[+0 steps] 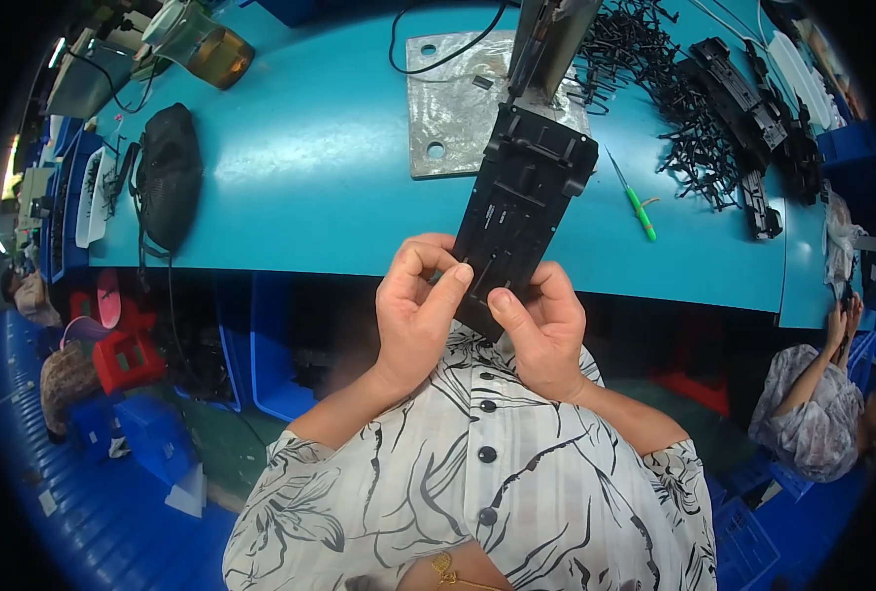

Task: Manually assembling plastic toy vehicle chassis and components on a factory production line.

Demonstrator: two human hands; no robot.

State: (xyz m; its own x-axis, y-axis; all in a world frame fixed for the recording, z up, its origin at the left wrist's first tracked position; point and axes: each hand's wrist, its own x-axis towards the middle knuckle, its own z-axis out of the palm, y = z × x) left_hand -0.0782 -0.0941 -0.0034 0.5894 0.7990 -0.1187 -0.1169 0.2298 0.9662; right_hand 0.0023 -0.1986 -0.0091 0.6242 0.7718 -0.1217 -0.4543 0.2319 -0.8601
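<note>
2 hands, left hand (pixel 416 307), right hand (pixel 544 330), holding 1 black plastic panel (pixel 517 212).

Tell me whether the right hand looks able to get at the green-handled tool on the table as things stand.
Probably not at once: the right hand is gripping the black plastic panel with the left hand. Otherwise the blue table looks bare on the way to the green-handled tool.

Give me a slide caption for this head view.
Both hands hold a black plastic part over a blue table.
</note>
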